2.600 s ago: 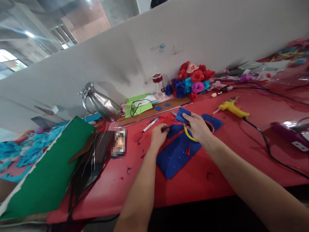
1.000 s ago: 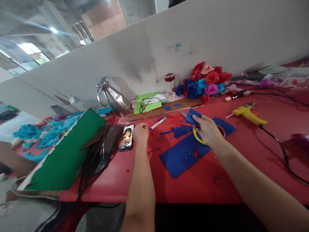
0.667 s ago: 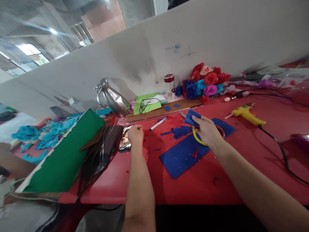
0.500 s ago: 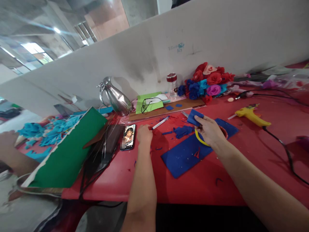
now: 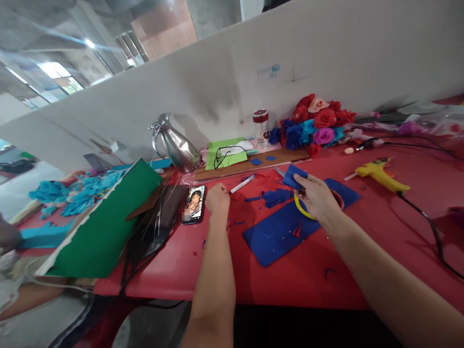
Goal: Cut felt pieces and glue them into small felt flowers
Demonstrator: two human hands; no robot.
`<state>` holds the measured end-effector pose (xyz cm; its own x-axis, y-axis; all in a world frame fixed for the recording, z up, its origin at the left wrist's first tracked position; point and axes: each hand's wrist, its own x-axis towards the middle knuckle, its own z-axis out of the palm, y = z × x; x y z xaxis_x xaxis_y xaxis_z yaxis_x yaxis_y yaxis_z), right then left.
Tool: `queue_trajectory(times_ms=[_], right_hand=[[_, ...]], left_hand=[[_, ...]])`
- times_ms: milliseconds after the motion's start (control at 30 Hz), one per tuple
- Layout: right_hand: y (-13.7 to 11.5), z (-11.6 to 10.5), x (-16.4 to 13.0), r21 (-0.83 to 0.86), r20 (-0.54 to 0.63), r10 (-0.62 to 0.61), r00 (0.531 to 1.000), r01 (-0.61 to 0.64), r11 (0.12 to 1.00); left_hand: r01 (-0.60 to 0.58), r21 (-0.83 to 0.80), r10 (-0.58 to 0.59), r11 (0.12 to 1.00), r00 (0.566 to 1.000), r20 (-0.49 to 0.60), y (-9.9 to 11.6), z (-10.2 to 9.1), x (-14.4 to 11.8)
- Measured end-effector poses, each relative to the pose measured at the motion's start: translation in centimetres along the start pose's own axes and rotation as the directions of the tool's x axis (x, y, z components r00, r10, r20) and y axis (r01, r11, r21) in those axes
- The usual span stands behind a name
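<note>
Writing: blue scribble on the wall (image 5: 268, 71), unreadable. Right hand (image 5: 316, 195) pinched a small blue felt piece (image 5: 294, 176) at frame centre, tilted toward upper left. Left hand (image 5: 217, 198) curled closed on the desk (image 5: 362, 232), beside a phone (image 5: 194, 205).

red table (image 5: 362, 232): smooth, slight sheen. blue sheet (image 5: 279, 232) and small blue piece (image 5: 292, 175) in right hand (image 5: 317, 198): matt, felt-like. jug (image 5: 177, 145): polished metal, mirror-glossy. glue gun (image 5: 380, 174): yellow plastic. phone (image 5: 194, 204): glossy screen. green sheet (image 5: 105, 222): matt, torn white edge
</note>
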<state>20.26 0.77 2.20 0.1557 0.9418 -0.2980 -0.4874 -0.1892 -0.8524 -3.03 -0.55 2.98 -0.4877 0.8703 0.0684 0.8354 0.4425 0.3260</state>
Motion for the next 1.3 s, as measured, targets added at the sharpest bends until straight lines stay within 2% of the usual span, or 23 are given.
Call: queue_trajectory(times_ms=[133, 300, 433, 633, 800, 900, 967, 1000, 1033, 1100, 1200, 1267, 1300], right_hand=[[-0.1, 0.3, -0.3, 0.014, -0.007, 0.002, 1.0, -0.002, 1.0], [0.0, 0.5, -0.4, 0.017, -0.011, 0.017, 1.0, -0.017, 1.0], [0.2, 0.5, -0.3, 0.012, -0.007, 0.023, 1.0, -0.023, 1.0], [0.4, 0.6, -0.3, 0.038, 0.003, 0.028, 1.0, -0.028, 0.999], [0.1, 0.1, 0.2, 0.047, -0.015, 0.021, 1.0, -0.02, 0.999], [0.2, -0.3, 0.8, 0.053, -0.056, -0.03, 0.998, 0.033, 0.998], [0.3, -0.5, 1.1, 0.046, -0.081, -0.077, 0.994, 0.081, 0.996], [0.5, -0.6, 1.3, 0.036, -0.1, -0.109, 0.989, 0.113, 0.993], [0.6, -0.6, 1.4, 0.019, -0.121, -0.146, 0.982, 0.149, 0.989], [0.7, -0.6, 1.6, -0.024, -0.161, -0.221, 0.962, 0.22, 0.975], [0.8, -0.5, 1.8, -0.048, -0.193, -0.257, 0.947, 0.253, 0.966], [0.7, -0.6, 1.9, -0.036, -0.201, -0.23, 0.952, 0.228, 0.973], [0.7, -0.6, 2.0, -0.03, -0.2, -0.215, 0.956, 0.214, 0.976]], left_hand=[[-0.036, 0.0, 0.036, 0.999, 0.999, 0.004, 0.2, 0.2, 0.1], [-0.194, -0.017, 0.193, 0.981, 0.98, -0.053, 0.5, 1.1, 0.2], [-0.254, 0.03, 0.255, 0.967, 0.966, -0.032, 0.9, 2.1, 0.2], [-0.235, 0.114, 0.24, 0.965, 0.97, -0.035, 0.5, 2.6, 0.8], [-0.109, 0.162, 0.133, 0.981, 0.98, -0.146, -0.7, 2.2, 1.2], [-0.073, 0.112, 0.096, 0.991, 0.972, -0.216, -0.7, 2.2, 1.1], [-0.163, 0.028, 0.165, 0.986, 0.968, -0.19, 0.0, 2.5, 0.9], [-0.241, -0.022, 0.236, 0.97, 0.961, -0.142, 0.5, 2.8, 0.7], [-0.321, -0.072, 0.315, 0.944, 0.945, -0.087, 1.1, 3.0, 0.5], [-0.456, -0.148, 0.463, 0.877, 0.886, 0.015, 2.5, 3.6, 0.1], [-0.494, -0.169, 0.512, 0.853, 0.854, 0.089, 5.2, 4.3, -0.5], [-0.485, -0.154, 0.504, 0.861, 0.856, 0.116, 7.1, 4.8, -0.9], [-0.454, -0.139, 0.47, 0.88, 0.875, 0.118, 7.9, 5.0, -0.9]])
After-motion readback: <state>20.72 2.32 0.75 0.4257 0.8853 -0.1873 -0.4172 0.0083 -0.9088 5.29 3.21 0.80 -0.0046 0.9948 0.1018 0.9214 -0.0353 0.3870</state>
